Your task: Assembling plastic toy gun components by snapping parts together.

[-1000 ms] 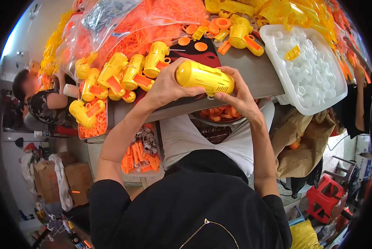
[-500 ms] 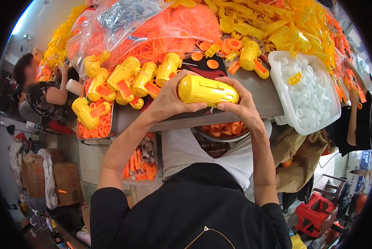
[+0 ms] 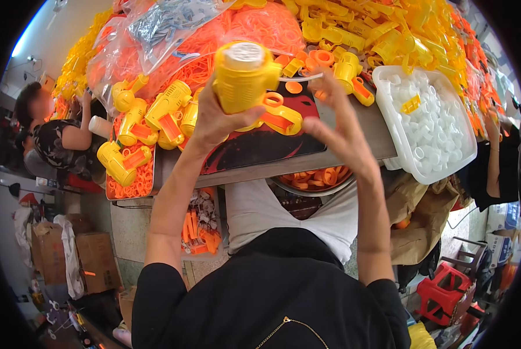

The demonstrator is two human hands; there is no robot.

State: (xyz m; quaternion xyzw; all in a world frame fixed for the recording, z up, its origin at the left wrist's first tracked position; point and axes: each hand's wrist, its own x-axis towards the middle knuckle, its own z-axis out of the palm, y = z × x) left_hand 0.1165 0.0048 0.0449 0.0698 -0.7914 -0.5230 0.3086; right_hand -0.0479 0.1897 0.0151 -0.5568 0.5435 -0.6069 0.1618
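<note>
My left hand [image 3: 214,119] is wrapped round a yellow toy casing [image 3: 240,87], a ribbed plastic cylinder with a round white end turned up. A yellow handle with an orange inlay shows below its right side and seems to belong to it. My right hand [image 3: 345,125] is off to the right, apart from the casing, with thumb and fingers spread. A thin pale strip [image 3: 300,78] reaches from beside the casing to its fingertips; whether they touch it I cannot tell. Similar yellow casings with orange handles [image 3: 170,104] lie to the left.
A black and red mat [image 3: 260,152] covers part of the table. On the right is a white tub [image 3: 391,119] of small translucent caps. Yellow parts [image 3: 382,29] and bagged orange parts [image 3: 260,29] are heaped behind. A bowl of orange pieces [image 3: 313,180] is below the table edge.
The yellow casing has tipped from lying sideways between both hands to white end up in my left hand. My right hand has let go and opened.
</note>
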